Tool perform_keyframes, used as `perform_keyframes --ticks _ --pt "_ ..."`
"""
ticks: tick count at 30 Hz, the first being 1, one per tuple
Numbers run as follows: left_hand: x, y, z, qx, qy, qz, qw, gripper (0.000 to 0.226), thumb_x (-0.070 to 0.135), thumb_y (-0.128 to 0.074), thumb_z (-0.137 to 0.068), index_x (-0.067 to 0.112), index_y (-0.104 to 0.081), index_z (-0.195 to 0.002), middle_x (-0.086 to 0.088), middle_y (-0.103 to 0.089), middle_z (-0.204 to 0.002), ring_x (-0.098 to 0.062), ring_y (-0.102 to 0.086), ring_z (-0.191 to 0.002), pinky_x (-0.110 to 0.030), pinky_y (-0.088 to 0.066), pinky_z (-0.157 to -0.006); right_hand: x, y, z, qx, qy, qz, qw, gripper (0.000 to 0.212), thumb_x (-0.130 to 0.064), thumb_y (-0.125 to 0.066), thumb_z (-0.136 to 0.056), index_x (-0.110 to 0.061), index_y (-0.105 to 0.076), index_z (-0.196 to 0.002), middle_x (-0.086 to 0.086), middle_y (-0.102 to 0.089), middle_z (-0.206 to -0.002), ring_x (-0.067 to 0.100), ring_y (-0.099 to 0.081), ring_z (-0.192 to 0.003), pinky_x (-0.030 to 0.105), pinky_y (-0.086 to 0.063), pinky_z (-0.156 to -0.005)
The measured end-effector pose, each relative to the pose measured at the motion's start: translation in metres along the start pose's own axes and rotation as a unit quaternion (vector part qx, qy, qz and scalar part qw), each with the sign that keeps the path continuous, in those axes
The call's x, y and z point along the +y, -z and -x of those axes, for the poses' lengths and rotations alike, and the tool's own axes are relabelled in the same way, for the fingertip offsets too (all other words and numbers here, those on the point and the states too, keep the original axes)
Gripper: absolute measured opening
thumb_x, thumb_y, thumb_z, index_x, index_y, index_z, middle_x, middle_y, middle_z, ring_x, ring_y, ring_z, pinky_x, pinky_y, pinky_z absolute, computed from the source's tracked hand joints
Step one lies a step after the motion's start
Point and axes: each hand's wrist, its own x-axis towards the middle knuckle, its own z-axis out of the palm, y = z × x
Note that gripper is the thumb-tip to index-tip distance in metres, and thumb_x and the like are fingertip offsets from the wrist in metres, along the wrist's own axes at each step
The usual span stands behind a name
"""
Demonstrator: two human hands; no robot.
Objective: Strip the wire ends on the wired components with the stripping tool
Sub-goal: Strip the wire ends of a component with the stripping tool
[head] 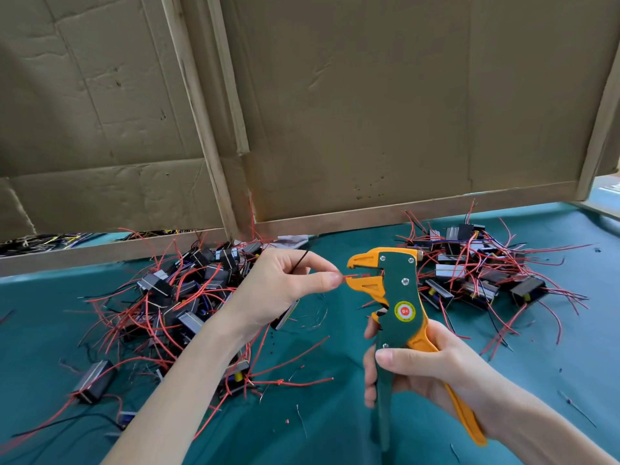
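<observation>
My right hand (432, 367) grips the handles of the green and orange stripping tool (397, 297), which stands upright above the table with its orange jaws pointing left. My left hand (285, 286) pinches a red wire (350, 275) between thumb and forefinger; the wire's end lies inside the tool's jaws. A black wire (302, 258) sticks up from behind the same fingers. The wired component (285, 315) hangs below my left palm, mostly hidden by the hand.
A heap of black components with red and black wires (188, 297) lies on the left of the teal table cover (335, 414). A second heap (479, 273) lies at the right. Cardboard panels on wooden strips (369, 129) wall the back. Small wire scraps dot the cover.
</observation>
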Motion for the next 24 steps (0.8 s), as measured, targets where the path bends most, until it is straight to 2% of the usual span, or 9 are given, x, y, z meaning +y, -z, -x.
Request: perform_keyframes --ticks 2,6,9,13,15,17,19,21,24 --pt "0.000 0.003 0.000 -0.017 0.003 -0.009 1.000 0.007 0.014 -0.075 -0.077 0.016 -0.074 -0.071 -0.014 -0.043 -0.070 -0.025 -0.032 -0.068 -0.033 -0.027 -0.065 -0.001 -0.001 0.001 -0.001 -0.004 0.012 1.000 0.042 -0.023 -0.091 -0.063 -0.007 -0.064 -0.092 0.028 -0.063 -0.076 0.040 -0.063 -0.065 0.043 -0.054 -0.065" --pt "0.000 0.008 0.001 -0.039 0.003 -0.035 0.999 0.010 0.014 -0.075 -0.077 0.019 -0.074 -0.069 -0.002 -0.046 -0.055 -0.013 -0.038 -0.057 -0.020 -0.033 -0.057 0.001 -0.007 0.001 0.026 -0.025 0.037 0.999 0.025 -0.023 -0.086 -0.061 -0.013 -0.066 -0.072 0.022 -0.057 -0.061 0.032 -0.058 -0.049 0.037 -0.052 -0.053" --pt "-0.002 0.007 0.000 -0.047 0.012 -0.035 0.998 0.009 0.022 -0.070 -0.085 0.020 -0.067 -0.077 -0.002 -0.042 -0.060 -0.012 -0.036 -0.059 -0.019 -0.032 -0.058 0.010 -0.015 0.001 0.078 -0.037 0.018 0.996 0.028 -0.024 -0.086 -0.057 -0.011 -0.062 -0.063 0.019 -0.052 -0.052 0.027 -0.051 -0.040 0.031 -0.047 -0.044" --pt "-0.015 -0.004 -0.003 -0.079 0.058 0.100 0.990 0.026 0.031 -0.041 -0.101 0.015 -0.042 -0.081 0.003 -0.032 -0.070 -0.010 -0.024 -0.063 -0.022 -0.022 -0.057 0.021 -0.013 -0.003 0.162 -0.054 0.000 0.985 0.036 -0.021 -0.086 -0.055 -0.010 -0.052 -0.055 0.013 -0.046 -0.050 0.024 -0.043 -0.037 0.027 -0.039 -0.039" --pt "-0.022 -0.010 -0.004 -0.070 0.035 0.050 0.996 0.030 0.024 -0.032 -0.103 0.014 -0.044 -0.078 0.004 -0.034 -0.071 -0.009 -0.025 -0.063 -0.022 -0.024 -0.058 0.018 -0.011 -0.004 0.130 -0.040 -0.052 0.989 0.024 -0.008 -0.085 -0.058 -0.008 -0.062 -0.065 0.017 -0.054 -0.059 0.030 -0.054 -0.046 0.033 -0.049 -0.046" --pt "-0.023 -0.009 -0.005 -0.043 0.017 0.017 0.999 0.030 0.021 -0.034 -0.103 0.016 -0.050 -0.078 -0.006 -0.034 -0.072 -0.010 -0.026 -0.061 -0.021 -0.025 -0.060 0.012 -0.009 -0.007 0.100 -0.006 -0.084 0.991 0.012 -0.007 -0.078 -0.063 -0.008 -0.071 -0.074 0.023 -0.061 -0.071 0.037 -0.064 -0.061 0.042 -0.057 -0.061" --pt "-0.021 -0.004 -0.006 -0.008 0.003 0.003 1.000 0.027 0.024 -0.040 -0.101 0.018 -0.056 -0.080 -0.008 -0.032 -0.073 -0.011 -0.026 -0.060 -0.023 -0.025 -0.061 0.008 -0.005 -0.007 0.110 0.027 -0.057 0.992 0.016 -0.006 -0.079 -0.061 -0.009 -0.073 -0.075 0.026 -0.063 -0.074 0.040 -0.065 -0.066 0.044 -0.057 -0.065" --pt "-0.016 -0.001 -0.005 0.012 -0.026 -0.002 1.000 0.025 0.033 -0.047 -0.095 0.023 -0.062 -0.078 -0.001 -0.035 -0.064 -0.008 -0.029 -0.057 -0.019 -0.026 -0.059 0.004 -0.001 -0.006 0.106 0.043 -0.032 0.993 0.026 -0.010 -0.086 -0.056 -0.010 -0.073 -0.078 0.027 -0.063 -0.075 0.042 -0.066 -0.068 0.045 -0.057 -0.067" --pt "-0.008 -0.004 -0.004 0.009 -0.065 -0.006 0.998 0.021 0.038 -0.055 -0.085 0.023 -0.068 -0.079 0.011 -0.057 -0.067 -0.001 -0.045 -0.064 -0.011 -0.036 -0.065 0.001 0.001 -0.002 0.069 0.034 -0.015 0.997 0.044 -0.024 -0.096 -0.048 -0.010 -0.072 -0.082 0.026 -0.065 -0.077 0.041 -0.066 -0.070 0.045 -0.057 -0.070"
